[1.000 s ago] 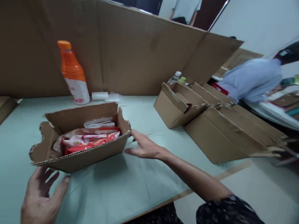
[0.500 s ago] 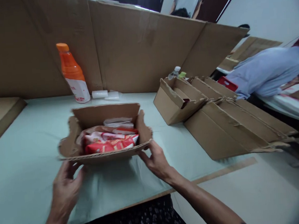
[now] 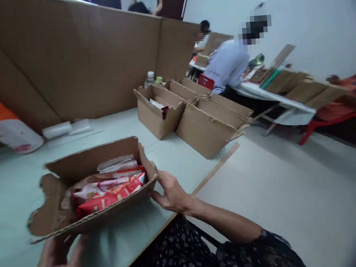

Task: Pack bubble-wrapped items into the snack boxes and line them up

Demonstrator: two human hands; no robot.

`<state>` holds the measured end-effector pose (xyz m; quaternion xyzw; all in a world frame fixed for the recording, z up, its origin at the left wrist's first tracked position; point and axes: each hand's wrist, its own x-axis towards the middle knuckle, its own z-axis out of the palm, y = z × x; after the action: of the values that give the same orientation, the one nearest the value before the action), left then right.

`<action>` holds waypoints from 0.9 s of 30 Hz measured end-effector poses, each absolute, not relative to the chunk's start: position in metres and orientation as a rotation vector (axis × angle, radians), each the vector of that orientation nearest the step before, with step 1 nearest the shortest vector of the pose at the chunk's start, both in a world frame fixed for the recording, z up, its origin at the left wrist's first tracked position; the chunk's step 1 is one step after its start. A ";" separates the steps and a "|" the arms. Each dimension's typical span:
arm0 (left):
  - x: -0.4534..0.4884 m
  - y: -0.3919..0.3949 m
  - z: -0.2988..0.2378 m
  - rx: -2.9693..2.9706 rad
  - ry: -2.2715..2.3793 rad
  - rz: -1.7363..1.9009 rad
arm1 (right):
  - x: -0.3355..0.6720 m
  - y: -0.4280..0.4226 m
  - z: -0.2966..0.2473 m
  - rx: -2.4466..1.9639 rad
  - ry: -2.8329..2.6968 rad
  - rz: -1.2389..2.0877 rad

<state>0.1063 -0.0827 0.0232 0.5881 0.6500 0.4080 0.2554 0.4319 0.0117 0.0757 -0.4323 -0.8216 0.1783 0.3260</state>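
I hold an open cardboard box (image 3: 76, 167) over the pale green table (image 3: 13, 185), tilted a little toward me. It is packed with red and white snack packets (image 3: 108, 189). My right hand (image 3: 170, 193) grips the box's right front corner, thumb on the edge. My left hand (image 3: 57, 262) is under the box's left front side, fingers closed on the bottom edge and partly hidden by the cardboard.
An orange bottle (image 3: 3, 125) lies at the far left edge of view, with clear plastic pieces (image 3: 66, 128) beside it. Several open cardboard boxes (image 3: 195, 116) stand at the table's right end. A tall cardboard wall (image 3: 84, 62) backs the table. Other people sit at a far table (image 3: 273, 98).
Both hands went from open beside the box to gripping it. The box has come nearer to me and lifted at the front; my view swung right.
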 end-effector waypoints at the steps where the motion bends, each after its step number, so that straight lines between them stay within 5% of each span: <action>1: 0.124 -0.071 0.029 1.543 1.741 1.092 | 0.450 0.007 0.075 -1.196 -2.120 0.405; 8: 0.243 0.003 0.070 1.896 1.553 0.980 | 0.561 -0.043 0.067 -1.550 -1.839 -0.033; 14: 0.315 0.059 0.093 1.780 1.217 0.760 | 0.591 -0.070 0.058 -1.721 -1.575 -0.070; 27: 0.399 0.080 0.019 1.544 0.882 0.981 | 0.584 -0.065 0.009 -1.554 -1.640 0.054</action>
<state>0.3992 0.0799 0.0194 0.6459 0.3691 0.4105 0.5273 0.5840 -0.0648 0.0091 -0.6220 -0.6562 0.0214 0.4267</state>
